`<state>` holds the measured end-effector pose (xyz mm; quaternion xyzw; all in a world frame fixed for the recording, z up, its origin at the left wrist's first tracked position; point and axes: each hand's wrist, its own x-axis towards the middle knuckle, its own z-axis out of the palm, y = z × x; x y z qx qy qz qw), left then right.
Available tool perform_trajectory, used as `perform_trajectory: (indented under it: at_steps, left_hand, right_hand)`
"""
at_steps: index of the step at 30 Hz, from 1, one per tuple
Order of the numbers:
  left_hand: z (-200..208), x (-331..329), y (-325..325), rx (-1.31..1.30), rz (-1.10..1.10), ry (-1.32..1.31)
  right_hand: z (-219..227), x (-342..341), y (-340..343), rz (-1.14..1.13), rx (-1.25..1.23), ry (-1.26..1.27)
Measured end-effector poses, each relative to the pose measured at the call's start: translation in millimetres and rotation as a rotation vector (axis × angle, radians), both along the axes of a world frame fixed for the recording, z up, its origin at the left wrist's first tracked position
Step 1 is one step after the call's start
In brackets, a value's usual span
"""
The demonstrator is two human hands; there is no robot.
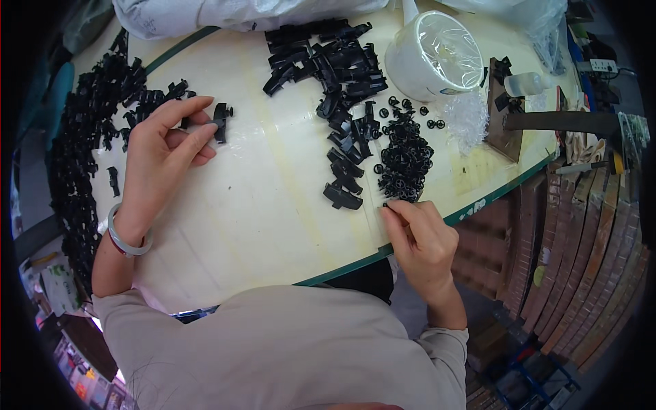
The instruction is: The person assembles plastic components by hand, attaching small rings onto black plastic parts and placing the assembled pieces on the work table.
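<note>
In the head view, the left hand (164,143) has half-curled fingers with the thumb touching 1 curved black plastic piece (221,126), grip uncertain, while the right hand (427,242) pinches 1 small black plastic part (386,205), its fingers nearly closed, just beside a heap of black plastic wheels (406,160) beyond them. Work seems well short of done: that heap and black arched housings (348,75), farther beyond the right fingers and leftward, lie loose on the cream, green-edged counter (232,212).

The tabletop (239,212) is passable centrally (black heap (74,174) left, curved pieces (331,74) right).
</note>
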<state>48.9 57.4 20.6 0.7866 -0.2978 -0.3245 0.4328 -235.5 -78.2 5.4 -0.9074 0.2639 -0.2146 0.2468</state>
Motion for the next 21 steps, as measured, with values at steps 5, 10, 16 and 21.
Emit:
perform_trajectory:
  at_steps: [5,10,16,21]
  left_hand:
    - [5.8,-11.4,6.2,-0.027,0.031,-0.218]
    - [20.4,-39.5,-9.5,-0.300,-0.503,-0.040]
    - [8.0,-69.2,-35.3,-0.094,-0.668,0.656]
    - [-3.3,-71.5,-32.7,-0.122,-0.551,0.956]
  right_hand:
    - [-11.8,-0.4,-3.3,0.104,-0.037,-0.134]
    - [11.0,1.2,-8.8,0.369,-0.159,-0.206]
    - [19.9,18.1,-6.3,0.587,-0.385,-0.232]
    - [15.5,24.3,-3.4,0.543,-0.331,-0.275]
